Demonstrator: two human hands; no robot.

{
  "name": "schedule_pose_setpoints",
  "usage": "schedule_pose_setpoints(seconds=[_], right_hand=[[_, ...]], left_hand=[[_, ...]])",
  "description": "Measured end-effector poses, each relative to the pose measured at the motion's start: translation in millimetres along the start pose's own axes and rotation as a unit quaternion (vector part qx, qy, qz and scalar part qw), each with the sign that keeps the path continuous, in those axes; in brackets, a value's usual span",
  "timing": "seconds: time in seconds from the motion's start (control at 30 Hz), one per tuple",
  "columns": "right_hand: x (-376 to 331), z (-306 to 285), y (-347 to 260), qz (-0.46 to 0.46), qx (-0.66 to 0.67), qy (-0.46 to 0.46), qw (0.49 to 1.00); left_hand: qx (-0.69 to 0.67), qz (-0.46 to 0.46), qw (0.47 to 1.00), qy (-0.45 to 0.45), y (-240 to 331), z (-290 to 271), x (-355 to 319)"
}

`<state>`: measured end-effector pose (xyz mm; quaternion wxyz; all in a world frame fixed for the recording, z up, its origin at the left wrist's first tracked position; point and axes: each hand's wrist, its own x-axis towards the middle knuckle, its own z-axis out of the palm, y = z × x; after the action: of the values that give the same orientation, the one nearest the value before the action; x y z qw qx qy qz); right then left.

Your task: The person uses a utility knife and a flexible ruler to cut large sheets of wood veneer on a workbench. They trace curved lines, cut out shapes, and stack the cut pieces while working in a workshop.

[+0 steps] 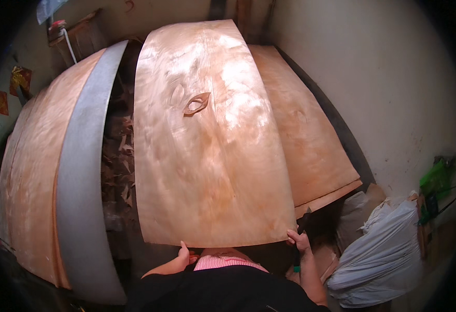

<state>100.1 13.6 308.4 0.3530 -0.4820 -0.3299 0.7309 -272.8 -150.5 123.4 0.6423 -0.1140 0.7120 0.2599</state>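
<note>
A large thin sheet of wood veneer (212, 171) stretches away in front of me, its near edge held in both hands. My left hand (186, 255) is closed on that edge left of its middle, thumb on top. At the near right corner my right hand (299, 240) pinches the sheet. A dark, pointed, blade-like thing (304, 221) shows beside the right fingers; whether they hold it too is unclear. Farther up the sheet is an eye-shaped hole (194, 105) with a darker brown rim, and a fainter oval mark lies just left of it.
More veneer (316, 140) lies to the right, partly under the held sheet. On the left, a veneer stack (40, 156) sits beside a curved-looking grey board (85, 156). Brown scraps (121, 156) fill the dark gap. A white sack (381, 249) stands at lower right, near the wall (384, 78).
</note>
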Motion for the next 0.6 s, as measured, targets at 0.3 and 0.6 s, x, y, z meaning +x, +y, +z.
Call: schedule_pose_setpoints(seconds=[0.3,0.6], right_hand=[[18,10,-25,-0.006,-0.055,0.044,0.998],[42,-16,-28,-0.069,-0.176,0.039,0.981]], left_hand=[[-0.296,0.062,0.953,0.021,10,-4,41],[-0.567,0.192,0.801,0.012,19,-45,56]])
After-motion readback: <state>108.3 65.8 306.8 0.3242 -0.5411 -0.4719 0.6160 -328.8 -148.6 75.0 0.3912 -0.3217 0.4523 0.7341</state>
